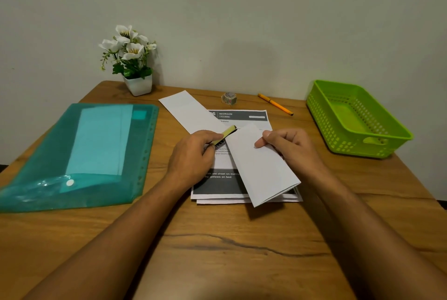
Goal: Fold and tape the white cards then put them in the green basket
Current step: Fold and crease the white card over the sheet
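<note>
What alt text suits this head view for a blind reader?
A person's right hand holds a folded white card over printed sheets on a wooden table; the left hand pinches a small yellow-and-black object. An empty green basket sits to the right.

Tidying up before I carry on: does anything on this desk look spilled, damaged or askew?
Nothing looks spilled or damaged. The only untidy bit: a folded white card lies slanted over the top left corner of the printed sheets, and the green basket holds no cards yet.
</note>
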Demonstrator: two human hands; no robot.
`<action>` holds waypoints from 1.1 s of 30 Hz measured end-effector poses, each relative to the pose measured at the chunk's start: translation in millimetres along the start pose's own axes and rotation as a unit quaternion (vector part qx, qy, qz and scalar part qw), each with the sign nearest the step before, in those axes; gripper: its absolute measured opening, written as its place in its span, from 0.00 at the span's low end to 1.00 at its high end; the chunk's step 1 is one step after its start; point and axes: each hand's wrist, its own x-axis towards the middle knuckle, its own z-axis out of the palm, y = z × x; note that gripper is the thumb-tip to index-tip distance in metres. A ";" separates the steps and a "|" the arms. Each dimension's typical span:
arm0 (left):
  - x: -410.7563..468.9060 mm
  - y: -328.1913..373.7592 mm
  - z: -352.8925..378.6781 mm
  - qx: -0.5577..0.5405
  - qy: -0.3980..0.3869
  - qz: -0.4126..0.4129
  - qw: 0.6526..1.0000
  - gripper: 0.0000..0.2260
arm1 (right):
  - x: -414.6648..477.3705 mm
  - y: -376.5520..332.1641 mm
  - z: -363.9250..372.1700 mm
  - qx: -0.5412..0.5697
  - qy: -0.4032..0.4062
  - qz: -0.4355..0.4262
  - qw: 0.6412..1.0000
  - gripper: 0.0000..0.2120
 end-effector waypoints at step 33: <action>-2.3 0.9 -0.7 -0.004 0.009 0.030 1.000 0.14 | 32.4 -1.3 15.7 0.022 -0.094 0.071 0.993 0.13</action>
